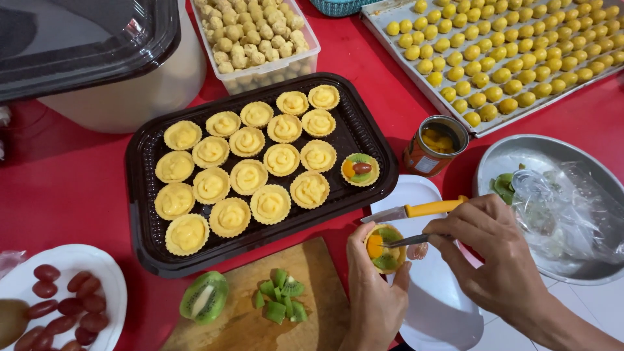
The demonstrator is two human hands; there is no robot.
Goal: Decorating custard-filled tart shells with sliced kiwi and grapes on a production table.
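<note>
Left hand (374,286) is cupped around a small fruit tart (385,249), held near the cutting board (312,279). Right hand (494,250) pinches metal tweezers (408,240) over it. Its crumbly shell is judged light and fragile, best supported underneath, not squeezed.

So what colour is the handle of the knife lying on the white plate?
Yellow-orange; the knife handle shows best in the head view, just above the right hand.

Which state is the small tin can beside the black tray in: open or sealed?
Open. The tin can stands upright with no lid on top, and yellow-orange fruit pieces show inside it.
</note>
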